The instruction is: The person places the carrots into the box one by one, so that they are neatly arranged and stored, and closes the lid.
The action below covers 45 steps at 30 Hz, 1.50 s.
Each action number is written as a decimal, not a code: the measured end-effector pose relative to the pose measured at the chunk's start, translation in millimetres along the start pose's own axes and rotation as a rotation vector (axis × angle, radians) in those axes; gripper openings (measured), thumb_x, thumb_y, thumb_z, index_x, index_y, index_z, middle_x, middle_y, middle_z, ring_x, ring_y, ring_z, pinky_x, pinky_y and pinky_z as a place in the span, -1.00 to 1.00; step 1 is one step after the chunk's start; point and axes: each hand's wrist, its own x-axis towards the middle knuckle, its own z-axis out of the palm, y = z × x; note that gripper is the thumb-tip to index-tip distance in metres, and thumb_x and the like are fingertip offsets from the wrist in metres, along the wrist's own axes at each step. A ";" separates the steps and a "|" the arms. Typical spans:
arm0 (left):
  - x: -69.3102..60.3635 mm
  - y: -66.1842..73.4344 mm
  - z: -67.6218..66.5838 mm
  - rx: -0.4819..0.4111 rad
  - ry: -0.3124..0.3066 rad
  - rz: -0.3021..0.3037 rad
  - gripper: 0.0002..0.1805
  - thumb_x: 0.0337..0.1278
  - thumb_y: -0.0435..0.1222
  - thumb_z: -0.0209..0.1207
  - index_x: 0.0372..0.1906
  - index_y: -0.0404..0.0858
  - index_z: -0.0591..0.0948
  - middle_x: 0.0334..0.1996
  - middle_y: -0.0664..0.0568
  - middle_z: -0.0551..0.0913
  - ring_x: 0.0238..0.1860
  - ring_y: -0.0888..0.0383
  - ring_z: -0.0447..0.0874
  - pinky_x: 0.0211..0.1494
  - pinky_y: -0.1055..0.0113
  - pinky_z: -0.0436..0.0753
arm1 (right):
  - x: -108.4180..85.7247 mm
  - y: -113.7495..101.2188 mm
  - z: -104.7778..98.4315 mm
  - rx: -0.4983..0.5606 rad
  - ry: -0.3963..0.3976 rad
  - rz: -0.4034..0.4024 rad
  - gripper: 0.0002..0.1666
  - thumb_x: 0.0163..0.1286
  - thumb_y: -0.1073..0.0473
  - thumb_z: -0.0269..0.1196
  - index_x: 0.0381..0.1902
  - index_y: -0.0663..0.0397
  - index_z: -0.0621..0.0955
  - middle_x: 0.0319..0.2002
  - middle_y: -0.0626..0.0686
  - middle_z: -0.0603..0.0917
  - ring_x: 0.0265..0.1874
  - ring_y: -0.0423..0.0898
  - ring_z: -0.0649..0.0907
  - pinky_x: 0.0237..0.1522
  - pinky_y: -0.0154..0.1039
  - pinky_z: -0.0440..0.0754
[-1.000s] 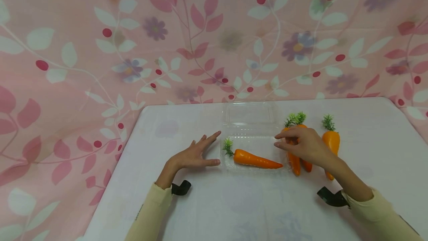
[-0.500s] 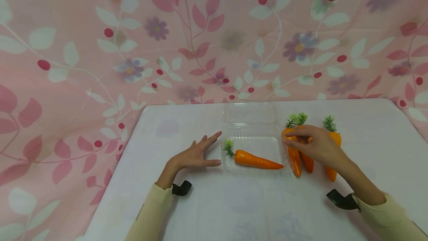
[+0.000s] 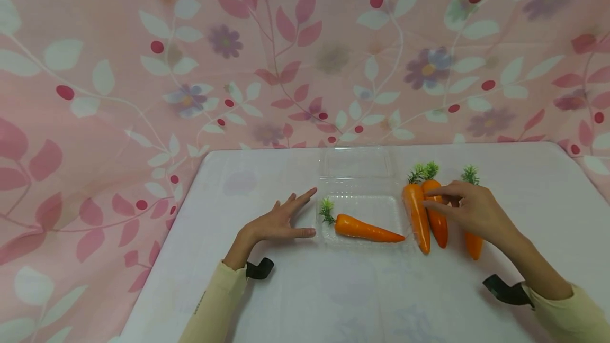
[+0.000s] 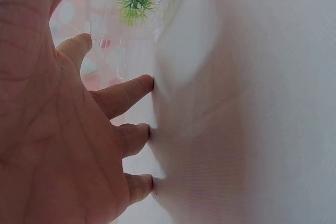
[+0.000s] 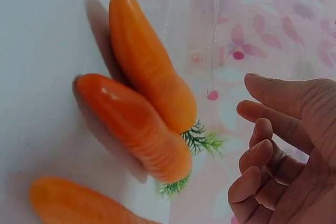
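Note:
An orange carrot (image 3: pixel 366 228) with a green leafy top lies in the base of a clear plastic clamshell box (image 3: pixel 367 205), its lid (image 3: pixel 357 162) folded back. My left hand (image 3: pixel 276 222) rests by the box's left side, fingers spread; in the left wrist view several fingertips (image 4: pixel 146 83) touch the tabletop. Over the loose carrots at the right hovers my right hand (image 3: pixel 469 205), holding nothing, its fingers loosely bent. Below it lie a left carrot (image 3: pixel 416 216), a middle carrot (image 3: pixel 439 226) and a right carrot (image 3: pixel 474 246), partly hidden by the hand.
A white cloth covers the table (image 3: pixel 333 290). Behind it hangs a pink floral curtain (image 3: pixel 295 68). Black wrist mounts (image 3: pixel 259 268) show at both sleeves. The left loose carrot lies close against the box's right edge.
My right hand has moved right, from the box's right edge to over the middle and right loose carrots. The left hand and the carrots stay where they were.

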 end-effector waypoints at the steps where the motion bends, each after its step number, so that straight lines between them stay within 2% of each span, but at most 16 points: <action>1: -0.1 0.1 0.0 -0.001 0.000 0.002 0.07 0.09 0.29 0.22 0.59 0.23 -0.12 0.56 0.24 -0.08 0.55 -0.12 -0.29 0.41 -0.32 -0.33 | -0.8 1.6 -1.0 -0.005 0.003 0.005 -0.70 0.17 0.06 0.49 -0.16 0.04 0.78 -0.44 -0.11 0.55 -0.45 -0.17 0.45 -0.50 -0.32 0.44; 9: -0.7 0.2 -0.5 0.009 -0.007 -0.004 0.07 0.10 0.28 0.22 0.59 0.23 -0.12 0.56 0.24 -0.09 0.55 -0.11 -0.29 0.41 -0.32 -0.32 | -6.4 11.6 -5.6 -0.023 0.003 0.019 -0.66 0.15 0.05 0.51 -0.13 0.06 0.77 -0.47 -0.11 0.51 -0.47 -0.18 0.44 -0.52 -0.34 0.44; 16: 0.5 0.1 0.1 0.007 -0.003 -0.010 0.06 0.10 0.29 0.22 0.58 0.27 -0.13 0.55 0.27 -0.08 0.55 -0.09 -0.29 0.42 -0.30 -0.33 | -11.1 15.6 -12.5 -0.061 -0.013 0.086 -0.61 0.20 -0.01 0.47 -0.12 0.12 0.76 -0.50 -0.04 0.49 -0.47 -0.07 0.42 -0.56 -0.32 0.42; 27: 0.8 0.4 0.2 0.006 -0.004 -0.014 0.08 0.09 0.28 0.23 0.59 0.22 -0.11 0.56 0.24 -0.07 0.55 -0.11 -0.28 0.41 -0.31 -0.33 | -17.2 28.9 -20.8 -0.093 -0.016 0.138 -0.55 0.20 -0.08 0.46 -0.09 0.12 0.76 -0.37 0.00 0.62 -0.38 -0.03 0.50 -0.49 -0.34 0.50; 38: -1.1 1.4 -0.9 0.013 -0.005 -0.017 0.08 0.08 0.29 0.22 0.59 0.24 -0.12 0.56 0.23 -0.07 0.55 -0.11 -0.29 0.42 -0.30 -0.32 | -23.8 38.8 -25.0 -0.137 -0.011 0.213 -0.43 0.19 -0.14 0.46 -0.06 0.23 0.73 -0.47 -0.01 0.49 -0.47 -0.04 0.39 -0.64 -0.30 0.32; 45: -0.5 1.5 -0.5 0.015 -0.003 -0.016 0.07 0.08 0.30 0.22 0.58 0.26 -0.13 0.56 0.24 -0.07 0.55 -0.12 -0.28 0.42 -0.30 -0.31 | -27.3 43.4 -26.4 -0.156 -0.012 0.272 -0.36 0.20 -0.18 0.43 -0.05 0.28 0.71 -0.45 0.03 0.51 -0.48 -0.03 0.39 -0.64 -0.29 0.32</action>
